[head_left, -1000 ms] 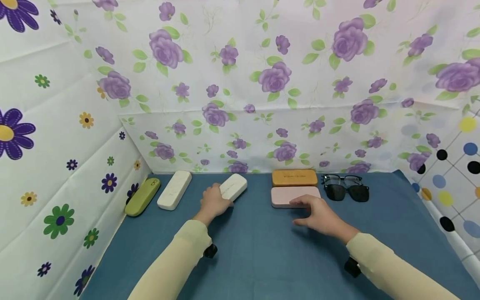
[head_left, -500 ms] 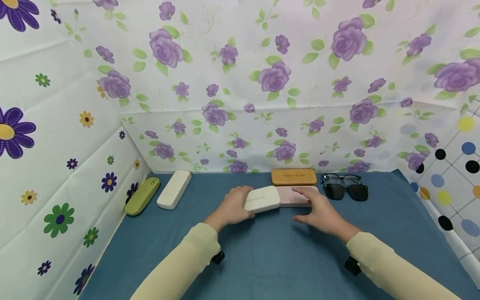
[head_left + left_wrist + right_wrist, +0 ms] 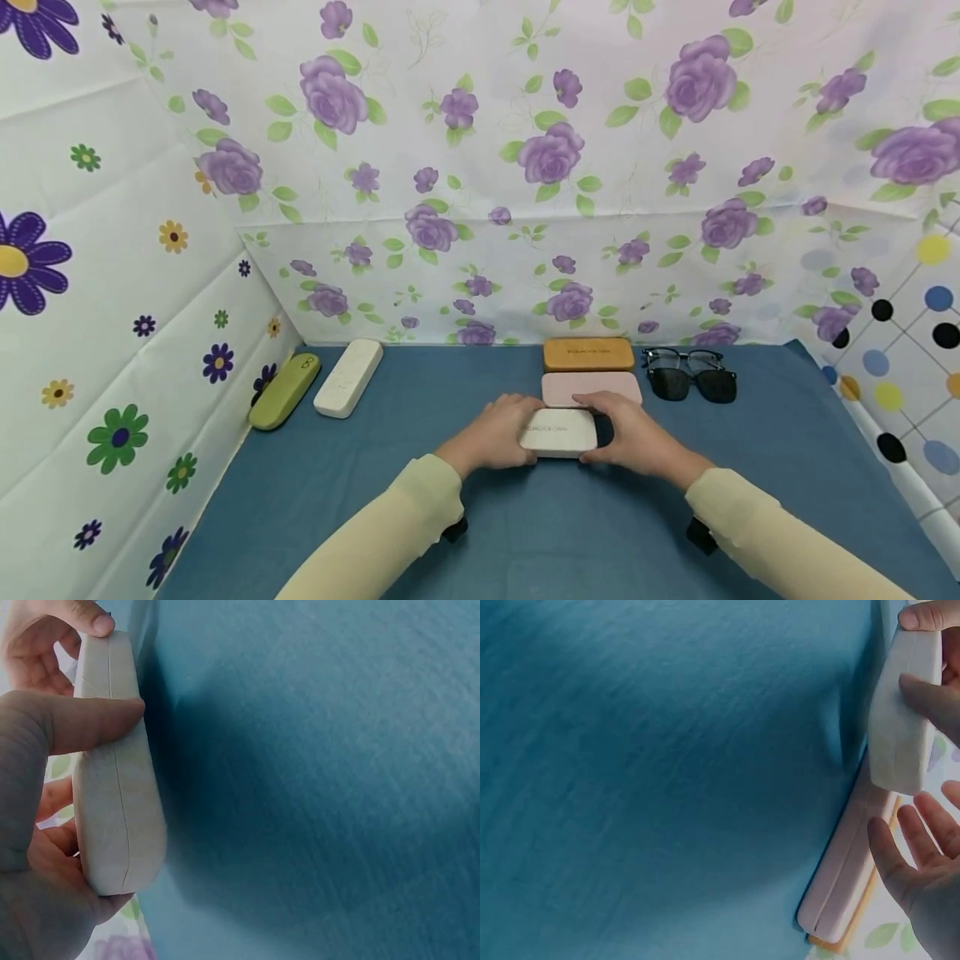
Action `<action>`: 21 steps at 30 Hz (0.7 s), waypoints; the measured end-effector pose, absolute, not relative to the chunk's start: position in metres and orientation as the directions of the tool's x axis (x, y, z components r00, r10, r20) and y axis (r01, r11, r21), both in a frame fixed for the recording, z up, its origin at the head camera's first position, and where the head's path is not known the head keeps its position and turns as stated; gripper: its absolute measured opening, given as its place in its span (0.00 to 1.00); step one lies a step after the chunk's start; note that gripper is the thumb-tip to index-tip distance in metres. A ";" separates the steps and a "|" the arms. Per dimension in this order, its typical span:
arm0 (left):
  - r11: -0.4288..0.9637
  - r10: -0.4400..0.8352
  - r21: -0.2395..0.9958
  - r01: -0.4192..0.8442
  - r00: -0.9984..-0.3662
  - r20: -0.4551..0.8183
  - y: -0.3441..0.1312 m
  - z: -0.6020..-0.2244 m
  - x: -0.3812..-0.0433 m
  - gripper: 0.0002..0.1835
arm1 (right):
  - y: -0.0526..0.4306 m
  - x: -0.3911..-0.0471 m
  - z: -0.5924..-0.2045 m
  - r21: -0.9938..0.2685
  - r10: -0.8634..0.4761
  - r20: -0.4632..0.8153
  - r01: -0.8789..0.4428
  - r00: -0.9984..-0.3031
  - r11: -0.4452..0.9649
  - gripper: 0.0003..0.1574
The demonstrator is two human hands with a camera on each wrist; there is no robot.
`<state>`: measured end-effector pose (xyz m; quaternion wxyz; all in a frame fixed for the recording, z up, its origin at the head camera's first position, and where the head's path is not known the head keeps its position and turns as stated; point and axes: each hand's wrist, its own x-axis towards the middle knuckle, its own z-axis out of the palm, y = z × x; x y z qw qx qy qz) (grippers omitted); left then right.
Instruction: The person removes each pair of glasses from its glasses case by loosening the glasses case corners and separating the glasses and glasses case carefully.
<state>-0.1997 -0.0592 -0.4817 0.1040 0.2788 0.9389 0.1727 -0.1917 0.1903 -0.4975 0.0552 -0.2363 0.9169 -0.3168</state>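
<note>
A white glasses case [image 3: 558, 433] with small lettering is between my hands in the head view, in front of the pink glasses case [image 3: 588, 388]. My left hand [image 3: 498, 432] grips its left end, with the thumb [image 3: 97, 724] along the side seam in the left wrist view. At the right end, my right hand [image 3: 633, 437] pinches it by thumb and forefinger; other right-hand fingers [image 3: 889, 851] spread free in the right wrist view. Shadow beside the white case suggests it is slightly above the cloth.
An orange glasses case [image 3: 588, 355] lies behind the pink one. To its right are clear eyeglasses [image 3: 682, 359] and sunglasses [image 3: 693, 386]. A second white case [image 3: 348, 379] and a green case [image 3: 285, 392] lie left on the blue cloth [image 3: 517, 533]. Patterned sheets [image 3: 480, 167] surround the cloth.
My left hand has carried the white glasses case rightward and toward me, turning it crosswise in front of the pink one. My right hand has closed onto its right end.
</note>
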 end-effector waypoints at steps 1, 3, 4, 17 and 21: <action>0.782 0.562 0.393 0.484 -0.821 -0.106 -0.058 -0.483 -0.199 0.38 | 0.190 -0.191 -0.499 -0.602 -0.473 0.045 -0.402 -0.880 0.690 0.56; 0.774 0.569 0.413 0.481 -0.814 -0.119 -0.056 -0.485 -0.199 0.39 | 0.190 -0.190 -0.501 -0.595 -0.478 0.043 -0.407 -0.877 0.693 0.55; 0.770 0.573 0.421 0.480 -0.810 -0.125 -0.055 -0.486 -0.199 0.40 | 0.190 -0.190 -0.502 -0.589 -0.477 0.045 -0.410 -0.878 0.697 0.54; 0.764 0.591 0.417 0.492 -0.794 -0.145 -0.051 -0.496 -0.200 0.41 | 0.191 -0.187 -0.514 -0.531 -0.441 0.026 -0.386 -0.897 0.754 0.49; 0.764 0.595 0.417 0.493 -0.788 -0.157 -0.054 -0.496 -0.202 0.42 | 0.191 -0.187 -0.514 -0.529 -0.450 0.033 -0.397 -0.893 0.750 0.48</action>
